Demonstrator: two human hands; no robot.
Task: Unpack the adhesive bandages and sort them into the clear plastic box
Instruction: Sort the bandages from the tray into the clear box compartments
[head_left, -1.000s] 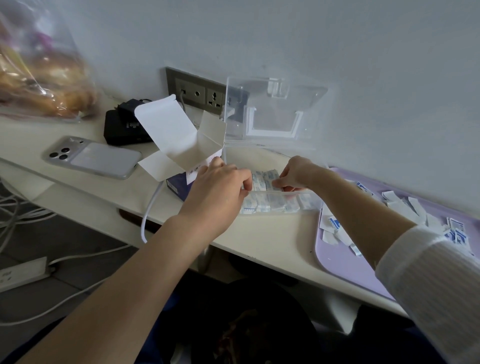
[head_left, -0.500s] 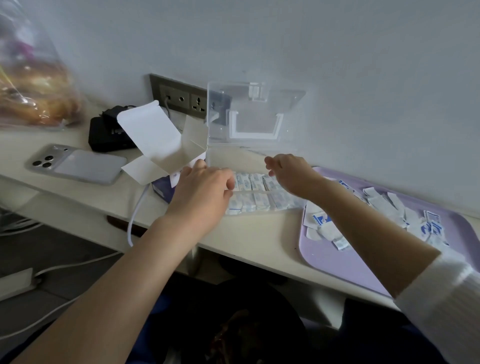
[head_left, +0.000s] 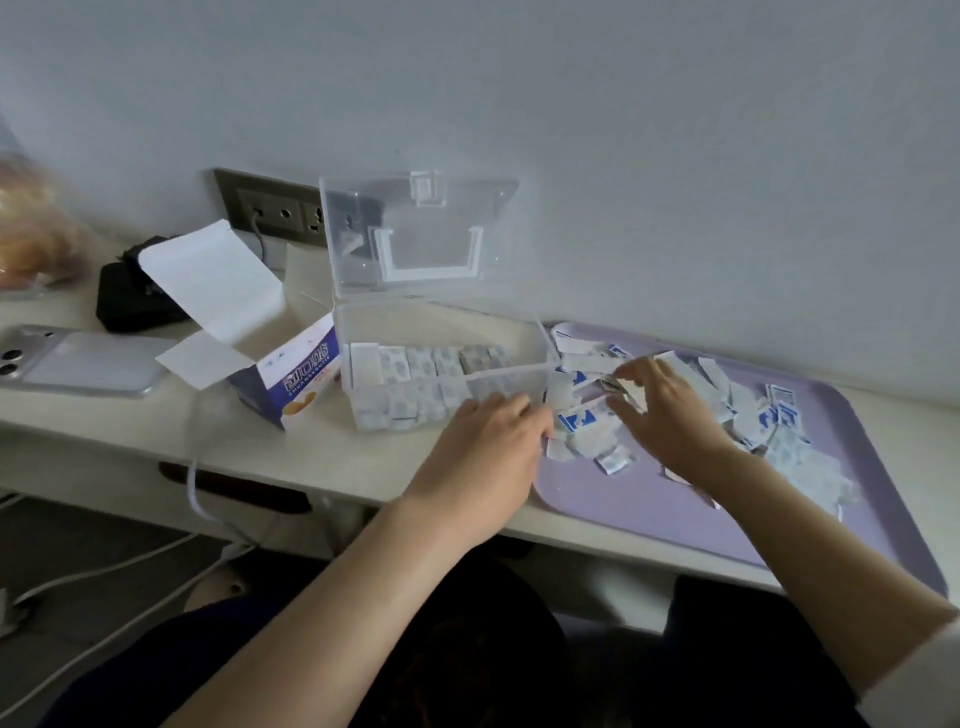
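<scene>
Nearest me, both forearms reached out over the table (head_left: 322, 457) edge. The left hand (head_left: 483, 447) lay palm down at the near right corner of the clear plastic box (head_left: 441, 319), fingers loosely forward. Its fingertips were hidden from where I stood, so I could not tell whether it pinched anything. The right hand (head_left: 670, 415) hovered with fingers splayed and gripping nothing over the loose bandages (head_left: 587, 423) heaped on the purple tray (head_left: 649, 512), as if choosing the next one to lift.

The tray sat just beside the box, touching or nearly so, which I took as a way to keep each transfer short. Inside the box, sorted bandages (head_left: 415, 364) stood on edge in two rows split by a divider, filling most of the left and middle. The lid (head_left: 415, 234) leaned open against the wall, leaving the top free for reaching in.

Left of the box lay the opened carton (head_left: 296, 387), flaps up, apparently emptied. Further left rested a phone (head_left: 78, 358), with a wall socket (head_left: 275, 208) behind.
</scene>
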